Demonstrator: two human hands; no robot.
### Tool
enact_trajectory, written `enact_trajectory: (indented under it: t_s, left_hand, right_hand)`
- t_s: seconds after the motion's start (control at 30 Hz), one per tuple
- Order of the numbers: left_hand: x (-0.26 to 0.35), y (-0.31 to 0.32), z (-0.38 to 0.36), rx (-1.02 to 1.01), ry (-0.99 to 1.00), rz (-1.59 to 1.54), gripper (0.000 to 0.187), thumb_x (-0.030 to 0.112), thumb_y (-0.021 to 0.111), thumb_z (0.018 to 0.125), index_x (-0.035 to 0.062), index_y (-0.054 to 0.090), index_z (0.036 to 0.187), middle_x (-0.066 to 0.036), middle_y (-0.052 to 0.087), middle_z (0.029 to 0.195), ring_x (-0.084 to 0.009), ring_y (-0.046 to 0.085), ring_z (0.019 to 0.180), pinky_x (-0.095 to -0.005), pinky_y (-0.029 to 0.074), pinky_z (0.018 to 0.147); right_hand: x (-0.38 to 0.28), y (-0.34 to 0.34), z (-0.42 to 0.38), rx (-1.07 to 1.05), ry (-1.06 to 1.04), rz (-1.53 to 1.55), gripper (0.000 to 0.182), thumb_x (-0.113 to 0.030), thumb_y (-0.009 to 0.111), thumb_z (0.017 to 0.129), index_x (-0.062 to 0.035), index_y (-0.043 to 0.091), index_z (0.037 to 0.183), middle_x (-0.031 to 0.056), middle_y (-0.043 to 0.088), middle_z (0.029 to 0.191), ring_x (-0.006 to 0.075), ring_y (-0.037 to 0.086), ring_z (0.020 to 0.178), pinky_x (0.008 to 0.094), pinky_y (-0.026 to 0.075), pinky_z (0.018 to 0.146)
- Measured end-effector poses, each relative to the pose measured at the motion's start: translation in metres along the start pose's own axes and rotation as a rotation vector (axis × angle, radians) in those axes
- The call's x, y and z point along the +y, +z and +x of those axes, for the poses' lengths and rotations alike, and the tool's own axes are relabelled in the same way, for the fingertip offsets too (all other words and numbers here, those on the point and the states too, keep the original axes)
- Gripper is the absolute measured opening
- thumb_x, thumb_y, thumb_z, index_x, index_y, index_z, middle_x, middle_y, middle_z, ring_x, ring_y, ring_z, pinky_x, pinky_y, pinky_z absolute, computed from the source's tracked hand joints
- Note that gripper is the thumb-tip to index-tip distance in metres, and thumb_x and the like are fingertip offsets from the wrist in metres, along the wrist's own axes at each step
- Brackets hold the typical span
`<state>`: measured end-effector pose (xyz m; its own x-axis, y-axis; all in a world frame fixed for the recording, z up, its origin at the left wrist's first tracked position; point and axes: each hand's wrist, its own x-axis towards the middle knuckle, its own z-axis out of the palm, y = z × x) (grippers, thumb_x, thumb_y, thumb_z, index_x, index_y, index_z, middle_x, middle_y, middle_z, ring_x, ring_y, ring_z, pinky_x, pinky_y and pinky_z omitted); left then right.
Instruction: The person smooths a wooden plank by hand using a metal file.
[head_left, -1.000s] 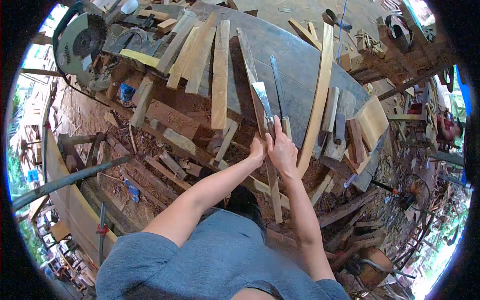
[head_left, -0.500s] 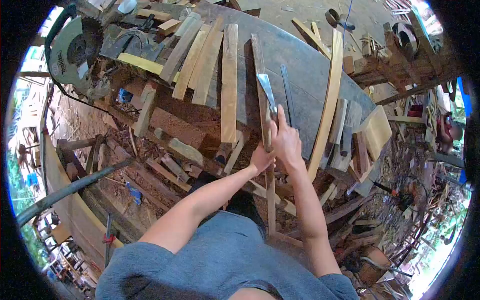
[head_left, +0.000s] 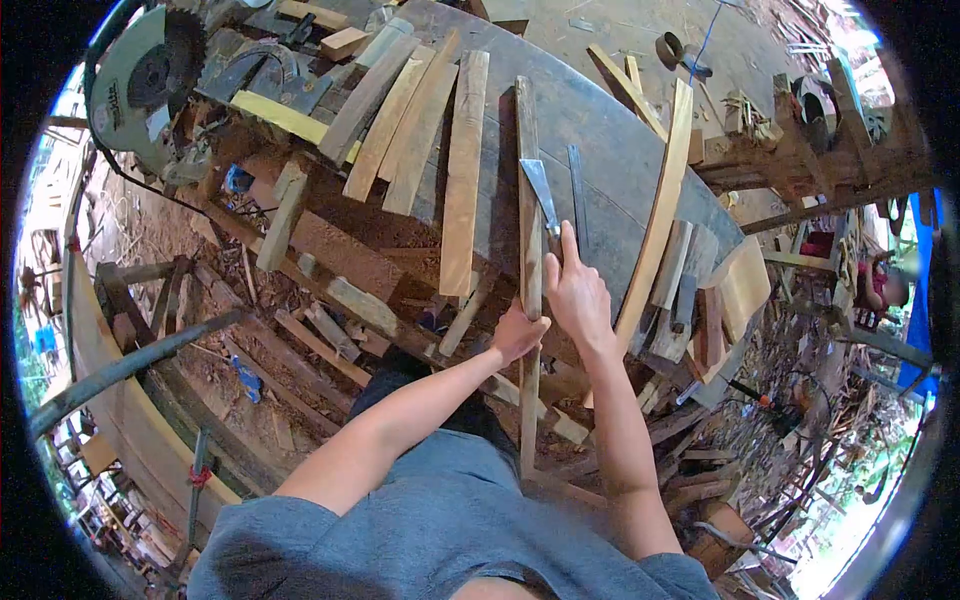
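My right hand (head_left: 580, 300) is closed around the handle of a putty knife (head_left: 537, 184), its index finger stretched forward along the tool. The handle is mostly hidden by the hand. The knife's flat metal blade rests against the upper face of a long, narrow wooden strip (head_left: 528, 125). Lower on the same strip, my left hand (head_left: 520, 333) wraps its fingers around the wood. The strip reaches from the dark worktable (head_left: 625, 160) back toward my body. Just right of the blade lies a thin dark metal bar (head_left: 578, 195).
Several boards, including a pale one (head_left: 464, 180), lie left of the strip. A long curved board (head_left: 660, 210) and short blocks (head_left: 673, 265) are on the right. A circular saw (head_left: 140, 90) stands at upper left. Another person (head_left: 882, 288) is at far right.
The camera view has shifted and turned slightly. My hands show a little more space between them. Both keep their holds, and the blade stays at about the same place along the strip.
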<state>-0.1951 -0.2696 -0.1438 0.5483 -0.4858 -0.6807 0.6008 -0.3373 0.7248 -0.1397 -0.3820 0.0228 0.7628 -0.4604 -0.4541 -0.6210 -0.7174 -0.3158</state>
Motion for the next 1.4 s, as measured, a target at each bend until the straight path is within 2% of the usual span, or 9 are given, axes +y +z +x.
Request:
enact_trajectory:
  t_s: [0.17,0.33,0.43,0.63,0.8,1.0,1.3,1.37,1.4]
  left_hand:
    - [0.0,-0.002,-0.004,-0.002,-0.044,0.14,0.061,0.04,0.064,0.073,-0.0004,0.046,0.116,-0.023,0.066,0.097,-0.0397,0.064,0.091,-0.0449,0.051,0.082]
    - [-0.005,-0.001,-0.004,0.013,0.026,0.133,0.066,0.04,0.065,0.073,-0.0006,0.044,0.121,-0.023,0.066,0.098,-0.0405,0.064,0.093,-0.0458,0.051,0.081]
    - [-0.004,-0.002,-0.002,0.004,0.05,0.111,0.068,0.041,0.066,0.073,-0.0004,0.043,0.123,-0.024,0.066,0.098,-0.041,0.064,0.093,-0.0465,0.051,0.081]
    - [0.003,-0.002,-0.008,-0.015,-0.058,0.181,0.063,0.041,0.066,0.075,0.0001,0.045,0.118,-0.026,0.065,0.097,-0.0417,0.064,0.093,-0.0473,0.052,0.082]
    - [0.0,0.001,-0.004,0.021,0.024,0.187,0.059,0.039,0.066,0.075,-0.0013,0.048,0.114,-0.027,0.066,0.095,-0.042,0.064,0.092,-0.0468,0.052,0.081]
    - [0.017,-0.005,-0.012,-0.114,-0.192,0.255,0.059,0.039,0.065,0.076,-0.0006,0.047,0.116,-0.024,0.067,0.087,-0.0411,0.066,0.085,-0.0459,0.053,0.076]
    - [0.011,0.002,-0.02,0.121,0.048,0.146,0.052,0.046,0.068,0.076,-0.0038,0.065,0.09,-0.026,0.067,0.088,-0.0409,0.066,0.087,-0.046,0.053,0.08]
    - [0.028,-0.005,-0.02,0.072,-0.036,0.317,0.047,0.04,0.071,0.079,-0.0057,0.062,0.079,-0.019,0.066,0.066,-0.0325,0.068,0.064,-0.0415,0.054,0.061]
    - [0.024,-0.004,-0.017,0.076,-0.027,0.324,0.047,0.04,0.071,0.079,-0.0057,0.062,0.079,-0.019,0.066,0.066,-0.0325,0.068,0.064,-0.0415,0.054,0.061]
  right_hand:
    - [-0.012,-0.002,0.073,0.095,-0.04,0.035,0.054,-0.037,0.04,0.097,-0.0186,0.028,0.146,0.0332,0.063,0.091,0.0513,0.06,0.088,0.0581,0.048,0.077]
    - [-0.015,-0.008,0.05,0.081,-0.044,0.036,0.054,-0.037,0.04,0.097,-0.0173,0.029,0.146,0.0336,0.063,0.092,0.0512,0.06,0.089,0.0582,0.047,0.078]
    - [-0.01,0.002,0.031,0.113,-0.078,-0.031,0.053,-0.035,0.043,0.096,-0.0108,0.033,0.142,0.0295,0.065,0.079,0.049,0.063,0.077,0.0569,0.051,0.066]
    - [-0.035,-0.003,0.12,0.251,-0.129,-0.001,0.055,-0.037,0.043,0.096,-0.0107,0.032,0.143,0.0308,0.065,0.083,0.0488,0.064,0.079,0.0564,0.052,0.07]
    - [-0.031,-0.006,0.065,0.124,-0.051,-0.061,0.054,-0.036,0.042,0.096,-0.0121,0.031,0.143,0.0311,0.064,0.086,0.0487,0.063,0.083,0.0568,0.05,0.072]
    - [-0.053,-0.014,0.121,0.146,-0.092,-0.032,0.051,-0.036,0.04,0.097,-0.011,0.033,0.14,0.0309,0.064,0.087,0.0492,0.062,0.086,0.0565,0.05,0.074]
    - [-0.044,-0.007,0.101,0.11,-0.039,-0.099,0.054,-0.039,0.039,0.097,-0.0174,0.027,0.146,0.0317,0.064,0.092,0.0498,0.062,0.089,0.0571,0.049,0.075]
    - [-0.044,-0.005,0.128,0.202,-0.068,-0.097,0.056,-0.04,0.041,0.097,-0.0187,0.026,0.147,0.0301,0.065,0.092,0.0488,0.062,0.089,0.0559,0.05,0.076]
    - [-0.046,-0.004,0.129,0.212,-0.072,-0.091,0.056,-0.04,0.041,0.097,-0.0187,0.026,0.147,0.0301,0.065,0.092,0.0488,0.062,0.089,0.0559,0.05,0.076]
